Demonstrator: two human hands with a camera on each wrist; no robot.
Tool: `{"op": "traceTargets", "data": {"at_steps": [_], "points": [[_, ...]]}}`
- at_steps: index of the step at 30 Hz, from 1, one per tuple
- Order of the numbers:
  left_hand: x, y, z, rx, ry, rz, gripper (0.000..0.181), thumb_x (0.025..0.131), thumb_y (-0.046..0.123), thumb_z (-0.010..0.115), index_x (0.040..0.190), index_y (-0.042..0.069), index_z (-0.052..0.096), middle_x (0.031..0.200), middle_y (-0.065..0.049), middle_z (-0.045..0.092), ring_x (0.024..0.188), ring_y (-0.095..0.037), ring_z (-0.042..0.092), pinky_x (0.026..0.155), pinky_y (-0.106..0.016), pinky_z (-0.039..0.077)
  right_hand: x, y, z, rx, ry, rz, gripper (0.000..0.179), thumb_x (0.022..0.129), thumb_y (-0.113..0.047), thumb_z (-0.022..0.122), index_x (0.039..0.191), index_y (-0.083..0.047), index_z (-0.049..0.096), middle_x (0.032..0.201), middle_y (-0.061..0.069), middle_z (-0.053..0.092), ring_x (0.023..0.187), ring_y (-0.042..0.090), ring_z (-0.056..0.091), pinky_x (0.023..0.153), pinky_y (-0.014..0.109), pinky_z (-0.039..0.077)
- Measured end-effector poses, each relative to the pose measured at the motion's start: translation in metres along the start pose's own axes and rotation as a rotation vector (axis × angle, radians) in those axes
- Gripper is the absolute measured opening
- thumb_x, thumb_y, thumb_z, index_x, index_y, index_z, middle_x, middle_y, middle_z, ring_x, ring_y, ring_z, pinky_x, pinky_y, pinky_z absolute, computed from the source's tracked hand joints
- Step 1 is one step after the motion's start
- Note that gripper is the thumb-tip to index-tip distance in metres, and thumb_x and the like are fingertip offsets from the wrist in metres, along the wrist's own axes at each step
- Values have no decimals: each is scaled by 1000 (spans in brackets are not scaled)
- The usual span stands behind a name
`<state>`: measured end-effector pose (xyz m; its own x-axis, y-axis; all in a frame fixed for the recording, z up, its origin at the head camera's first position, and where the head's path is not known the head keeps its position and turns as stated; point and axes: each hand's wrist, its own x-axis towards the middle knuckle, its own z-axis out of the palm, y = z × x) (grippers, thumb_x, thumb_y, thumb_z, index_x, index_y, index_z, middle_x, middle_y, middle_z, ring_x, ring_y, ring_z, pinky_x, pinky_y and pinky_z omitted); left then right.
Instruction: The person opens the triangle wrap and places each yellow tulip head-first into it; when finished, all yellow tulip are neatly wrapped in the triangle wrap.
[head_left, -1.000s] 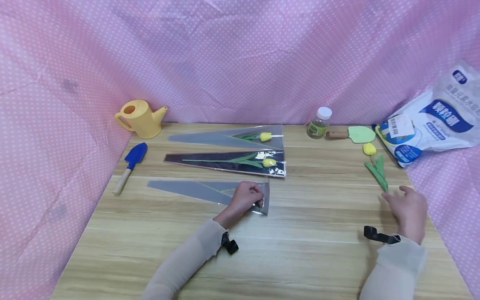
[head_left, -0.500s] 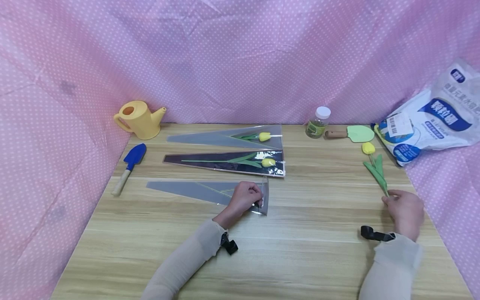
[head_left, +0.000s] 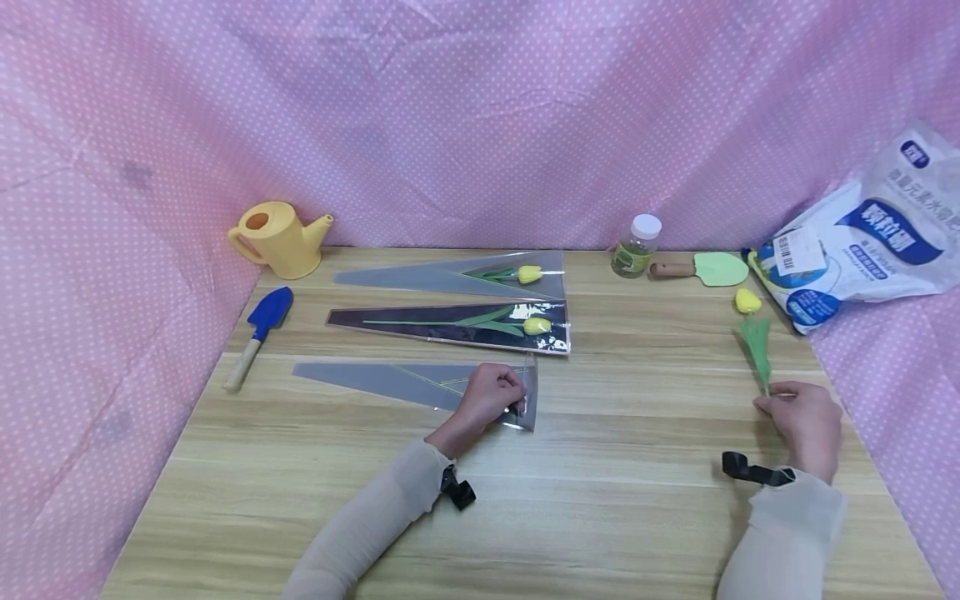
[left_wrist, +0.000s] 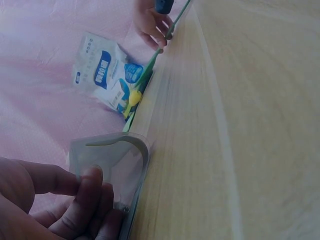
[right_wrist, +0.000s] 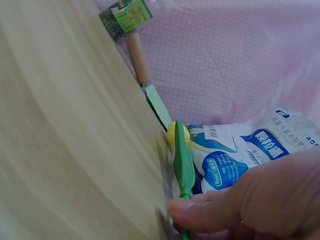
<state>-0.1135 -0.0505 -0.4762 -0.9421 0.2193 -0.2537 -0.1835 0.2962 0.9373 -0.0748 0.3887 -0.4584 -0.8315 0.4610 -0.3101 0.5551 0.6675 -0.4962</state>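
Note:
My left hand point(head_left: 487, 396) pinches the top film of a clear, grey-backed flower sleeve point(head_left: 367, 377) near its wide right end. In the left wrist view the mouth of this sleeve point(left_wrist: 117, 157) gapes, its film bowed up from the backing. At the table's right side my right hand point(head_left: 808, 423) holds an artificial yellow tulip point(head_left: 756, 348) by its green stem, between thumb and fingers. The right wrist view shows the tulip's leaves point(right_wrist: 184, 170) just beyond the thumb, bloom pointing away. The lower stem is mostly hidden by the hand.
Behind lie a dark sleeve point(head_left: 405, 321) and a grey sleeve point(head_left: 397, 279), each holding a yellow tulip. A yellow watering can point(head_left: 288, 242) and blue trowel point(head_left: 270, 312) are left. A jar point(head_left: 632, 254), green trowel point(head_left: 720, 268) and white bag point(head_left: 862, 250) stand back right.
My right hand has closed on the tulip's stem, moved slightly left, and turned the flower so its leaves overlap. The left hand stays on the sleeve.

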Motion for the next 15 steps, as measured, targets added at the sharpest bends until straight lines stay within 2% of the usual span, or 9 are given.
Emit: {"op": "traceTargets", "data": {"at_steps": [2,3,5,6,10,15], "points": [[0,0,0,5,0,-2,11,85,-3,62,78,-3,70,65,-13,70,57,-10,60,57,-21,46,0,0,0,106,-55,14,53,91,-18,67,135,9,53,79,8,73,70,7,58,61,28,48],[0,0,0,6,0,-4,10,84,-2,62,78,-3,70,65,-12,69,57,-10,60,57,-21,46,-1,0,0,163,-87,21,54,92,-18,67,136,10,51,74,-3,71,68,2,57,61,26,51],[0,0,0,6,-1,-12,11,85,-2,62,78,-2,70,65,-10,69,58,-10,60,57,-21,47,0,-1,-1,293,-162,36,49,95,-17,65,133,9,51,72,-22,64,68,-3,59,62,24,55],[0,0,0,6,-2,-14,10,85,-2,62,78,-2,70,65,-10,69,58,-9,60,57,-21,47,0,-1,0,358,-199,38,44,96,-17,64,131,7,52,72,-25,62,69,-4,61,64,24,57],[0,0,0,0,-3,-18,10,85,-2,62,79,-2,70,66,-12,70,57,-9,61,57,-21,47,2,-3,1,617,-326,14,17,97,-14,63,112,-12,56,77,-22,67,73,-2,66,67,24,59],[0,-1,0,-11,-9,-15,10,86,-2,62,79,-3,69,67,-14,70,57,-10,61,57,-22,47,5,-6,6,894,-429,-47,16,95,-7,66,100,-20,59,82,-13,73,75,4,70,68,25,60]]}}
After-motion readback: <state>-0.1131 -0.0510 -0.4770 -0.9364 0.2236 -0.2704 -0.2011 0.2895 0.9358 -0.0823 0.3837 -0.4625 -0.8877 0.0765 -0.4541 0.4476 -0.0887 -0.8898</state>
